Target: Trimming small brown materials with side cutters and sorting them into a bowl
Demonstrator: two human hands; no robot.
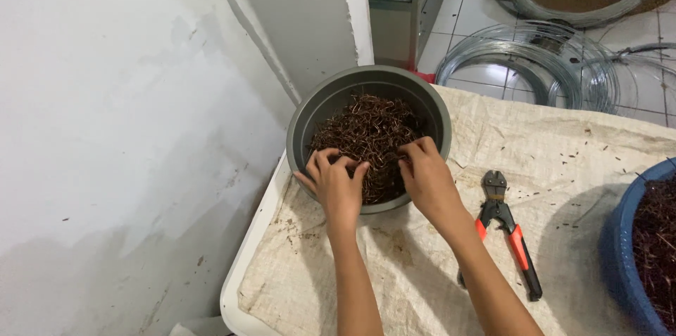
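Observation:
A grey round bucket (pixel 318 107) stands on a cloth-covered table and holds a tangled heap of rusty brown wire pieces (pixel 370 128). My left hand (pixel 336 182) reaches over the near rim, fingers curled into the wire pieces. Over the rim to the right of it, my right hand (pixel 426 175) has its fingertips pinched down into the same heap. Whether either hand has closed on any pieces is hidden by the fingers.
Red-handled bolt cutters (pixel 508 227) lie on the beige sackcloth (pixel 549 153) right of my right arm. A blue basin (pixel 620 251) with more wire pieces sits at the right edge. Coils of grey wire (pixel 535 61) lie on the tiled floor beyond. A white wall (pixel 105 132) is at left.

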